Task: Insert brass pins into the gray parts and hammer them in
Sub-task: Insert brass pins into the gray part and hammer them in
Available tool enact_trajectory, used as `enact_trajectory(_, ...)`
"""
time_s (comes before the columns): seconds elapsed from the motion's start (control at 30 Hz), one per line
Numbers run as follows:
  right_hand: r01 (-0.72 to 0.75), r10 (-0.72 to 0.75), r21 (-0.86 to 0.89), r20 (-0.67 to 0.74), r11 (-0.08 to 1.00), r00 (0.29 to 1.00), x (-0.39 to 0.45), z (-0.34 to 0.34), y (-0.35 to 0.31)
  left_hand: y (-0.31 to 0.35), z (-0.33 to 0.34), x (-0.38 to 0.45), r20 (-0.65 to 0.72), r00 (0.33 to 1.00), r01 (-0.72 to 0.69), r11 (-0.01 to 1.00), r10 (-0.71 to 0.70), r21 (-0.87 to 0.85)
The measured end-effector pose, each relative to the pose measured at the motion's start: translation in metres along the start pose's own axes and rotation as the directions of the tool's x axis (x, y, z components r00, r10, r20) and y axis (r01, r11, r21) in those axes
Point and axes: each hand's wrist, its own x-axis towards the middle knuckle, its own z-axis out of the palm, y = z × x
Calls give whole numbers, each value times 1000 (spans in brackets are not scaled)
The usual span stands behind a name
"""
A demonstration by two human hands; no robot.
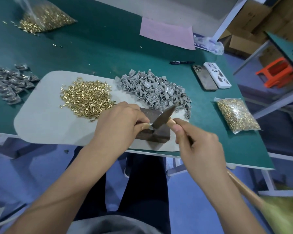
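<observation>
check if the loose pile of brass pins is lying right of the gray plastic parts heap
No, the loose pile of brass pins lies left of the heap of gray plastic parts on the pale gray mat.

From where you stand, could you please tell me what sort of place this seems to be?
Probably a small assembly workshop: a green workbench carries bulk piles of brass pins and gray parts, bagged pins, and stacked cardboard boxes stand behind it.
</observation>
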Motion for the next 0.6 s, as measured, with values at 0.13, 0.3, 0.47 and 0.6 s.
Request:
enact_trajectory(0.13,3,18,151,-135,989,991,-1,0,-2,0,0,0,-1,1000,16,1000,-16,-12)
enact_trajectory(0.3,26,-29,-37,-78,999,997,1,-3,-2,-1,0,1,9,1000,17,1000,-17,7)
enact_trajectory(0.47,1,5,58,-93,998,996,-2,1,-4,-1,0,0,-1,1000,15,1000,-15,3)
enact_trajectory(0.6,-14,15,-32,33,999,999,3,1,2,-1,0,0,-5,1000,13,1000,-13,1)
